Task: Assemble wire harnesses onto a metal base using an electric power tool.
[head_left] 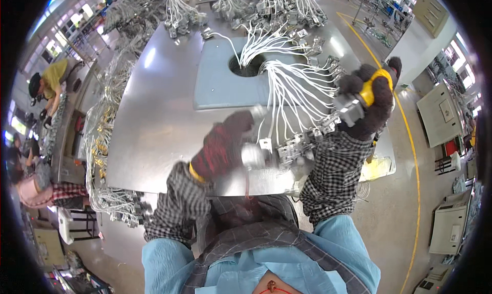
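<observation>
My left hand (pixel 220 145), in a dark red and black work glove with a yellow cuff, is over the near middle of the metal table. Its fingertips are smeared by motion beside a white wire and a silver metal fitting (pixel 265 144). My right hand (pixel 376 96), in a dark glove, is raised at the table's right edge. Its fingers are curled round a yellow curved piece (pixel 378 84); its kind is unclear. A shiny silver block (pixel 351 112) sits just below those fingers. White wires (pixel 294 86) fan out between my hands, ending in several silver metal fittings.
The wires come through a round hole (pixel 241 66) in a blue-grey plate (pixel 215 73) on the metal table (pixel 148 119). Bundles of wired fittings (pixel 179 12) stand along the far edge. More hang at the left edge. A person in yellow (pixel 54 78) works at a left bench.
</observation>
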`<state>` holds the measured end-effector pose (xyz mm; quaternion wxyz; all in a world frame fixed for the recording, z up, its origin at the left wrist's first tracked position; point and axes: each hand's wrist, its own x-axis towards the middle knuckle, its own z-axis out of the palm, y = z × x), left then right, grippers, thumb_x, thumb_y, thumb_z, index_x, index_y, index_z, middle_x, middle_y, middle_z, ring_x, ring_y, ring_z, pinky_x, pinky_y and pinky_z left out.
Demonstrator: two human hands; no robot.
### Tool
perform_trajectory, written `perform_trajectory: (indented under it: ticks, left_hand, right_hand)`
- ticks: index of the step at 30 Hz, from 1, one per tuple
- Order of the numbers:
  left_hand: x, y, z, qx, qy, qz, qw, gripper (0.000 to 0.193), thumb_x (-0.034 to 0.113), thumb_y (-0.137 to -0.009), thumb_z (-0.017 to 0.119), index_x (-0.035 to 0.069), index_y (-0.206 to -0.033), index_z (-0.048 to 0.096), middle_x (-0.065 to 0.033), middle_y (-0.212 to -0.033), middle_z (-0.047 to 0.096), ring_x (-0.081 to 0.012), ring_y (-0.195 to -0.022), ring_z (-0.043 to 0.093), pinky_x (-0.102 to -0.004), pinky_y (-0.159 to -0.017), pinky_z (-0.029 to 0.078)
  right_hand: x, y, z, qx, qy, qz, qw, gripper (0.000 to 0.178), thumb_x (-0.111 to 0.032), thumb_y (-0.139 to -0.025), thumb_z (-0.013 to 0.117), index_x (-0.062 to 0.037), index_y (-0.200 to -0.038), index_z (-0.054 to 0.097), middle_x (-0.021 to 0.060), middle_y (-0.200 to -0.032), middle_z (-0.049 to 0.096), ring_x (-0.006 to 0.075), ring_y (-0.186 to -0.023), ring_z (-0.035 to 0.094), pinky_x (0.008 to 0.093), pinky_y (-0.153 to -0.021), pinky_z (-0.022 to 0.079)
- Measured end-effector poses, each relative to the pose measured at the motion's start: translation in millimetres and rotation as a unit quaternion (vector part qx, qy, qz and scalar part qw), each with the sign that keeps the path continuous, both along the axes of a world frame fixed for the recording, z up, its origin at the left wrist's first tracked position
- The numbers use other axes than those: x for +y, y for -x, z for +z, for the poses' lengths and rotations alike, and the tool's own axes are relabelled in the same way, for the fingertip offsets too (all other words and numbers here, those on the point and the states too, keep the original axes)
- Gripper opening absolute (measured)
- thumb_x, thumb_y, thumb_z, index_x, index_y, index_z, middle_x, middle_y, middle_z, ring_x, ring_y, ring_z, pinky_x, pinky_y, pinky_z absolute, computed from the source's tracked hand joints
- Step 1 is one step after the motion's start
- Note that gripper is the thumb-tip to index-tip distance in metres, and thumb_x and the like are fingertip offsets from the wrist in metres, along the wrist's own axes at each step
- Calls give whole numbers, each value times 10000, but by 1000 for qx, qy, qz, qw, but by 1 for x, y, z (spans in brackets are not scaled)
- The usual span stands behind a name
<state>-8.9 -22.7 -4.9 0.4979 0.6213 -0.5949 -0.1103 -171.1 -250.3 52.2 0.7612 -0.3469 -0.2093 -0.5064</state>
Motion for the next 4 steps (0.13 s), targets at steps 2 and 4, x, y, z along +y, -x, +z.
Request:
perform_trajectory:
  ticks: [2,4]
  left_hand:
    - [-44,-49,-17,9,-77,-26,997,605,325,-866,724,54,-1353,488,-227,-1239,596,-319,-1060,650,-398,-886,519]
    - [-72,-56,-15,-33,-84,32,995,689,406,-813,765,116,-1370,481,-242,-1200,614,-306,-1054,653,-404,-937,492]
  right_hand:
    - [-6,15,-1,-16,-18,-18,1000,425,-119,-910,615,-146,-1310,475,83,-912,538,142,-689,499,338,-661,457]
    - [-29,21,-6,-56,24,48,997,444,-141,-906,636,-152,-1318,470,66,-904,517,136,-698,490,334,-692,440]
